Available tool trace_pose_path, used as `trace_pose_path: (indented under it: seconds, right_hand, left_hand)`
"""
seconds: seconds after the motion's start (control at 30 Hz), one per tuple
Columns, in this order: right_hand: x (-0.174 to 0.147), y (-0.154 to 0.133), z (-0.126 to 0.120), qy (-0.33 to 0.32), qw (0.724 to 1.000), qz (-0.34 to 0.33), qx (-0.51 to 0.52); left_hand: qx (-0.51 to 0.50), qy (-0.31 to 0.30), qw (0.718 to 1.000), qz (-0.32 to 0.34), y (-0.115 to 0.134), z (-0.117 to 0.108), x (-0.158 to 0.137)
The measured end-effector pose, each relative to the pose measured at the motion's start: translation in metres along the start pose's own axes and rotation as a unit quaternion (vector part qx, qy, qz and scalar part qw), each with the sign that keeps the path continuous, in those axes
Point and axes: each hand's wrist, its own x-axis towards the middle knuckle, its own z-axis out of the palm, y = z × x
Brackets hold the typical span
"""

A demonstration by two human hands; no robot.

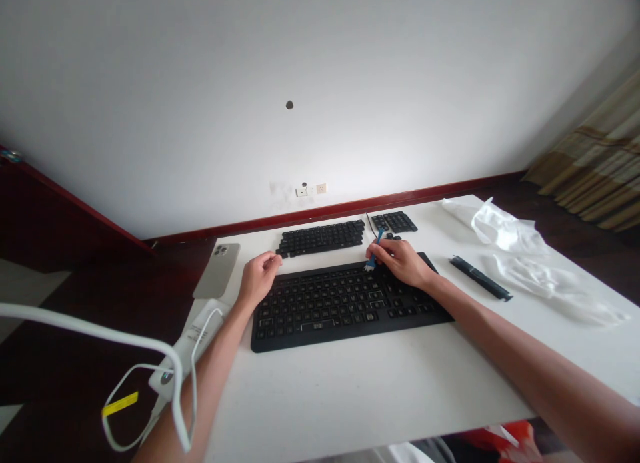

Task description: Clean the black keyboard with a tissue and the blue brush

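Note:
A black keyboard base point(320, 303) with its keycaps off lies on the white table in front of me. In my right hand point(403, 260) is a small blue brush point(380, 238), its pale bristles pointing down at the top row of the base. My left hand point(260, 276) is closed at the base's upper left corner; whether anything small sits between its fingers is hidden. Behind the base, removed black keycaps point(323, 236) are laid out in rows. A smaller group of keycaps point(400, 221) lies further right, close to my right hand.
A phone point(217, 270) and a white power strip point(200, 326) with cables lie along the table's left edge, beside my left forearm. A dark narrow strip-like object point(480, 278) and crumpled white plastic bags point(505, 226) are on the right. A wall stands behind the table.

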Motion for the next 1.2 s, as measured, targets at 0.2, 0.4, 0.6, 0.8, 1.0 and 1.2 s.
trace_pose_path:
  seconds: [0.2, 0.4, 0.6, 0.8, 1.0, 1.2]
  right_hand:
    - [-0.001, 0.0, 0.0, -0.002, 1.0, 0.002, 0.001]
    - [-0.001, -0.001, -0.001, -0.006, 1.0, 0.009, 0.004]
    - [-0.001, 0.0, -0.001, -0.008, 1.0, 0.013, 0.02]
    - [0.001, 0.008, -0.001, 0.02, 0.998, 0.022, 0.057]
    - [-0.001, 0.009, 0.0, -0.003, 1.0, -0.016, 0.013]
    - [-0.002, 0.01, -0.003, 0.017, 1.0, -0.01, 0.014]
  left_hand:
    - [0.0, 0.0, 1.0, -0.001, 0.0, 0.0, 0.0]
    - [-0.005, -0.001, 1.0, 0.0, -0.001, 0.0, 0.0]
    - [-0.005, -0.003, 1.0, -0.002, 0.0, -0.001, 0.0]
    - [0.0, -0.005, 1.0, -0.001, -0.002, 0.0, 0.0]
    - [0.003, -0.003, 1.0, 0.003, -0.002, 0.0, 0.0]
    - [0.001, -0.002, 1.0, 0.002, -0.001, 0.0, 0.0]
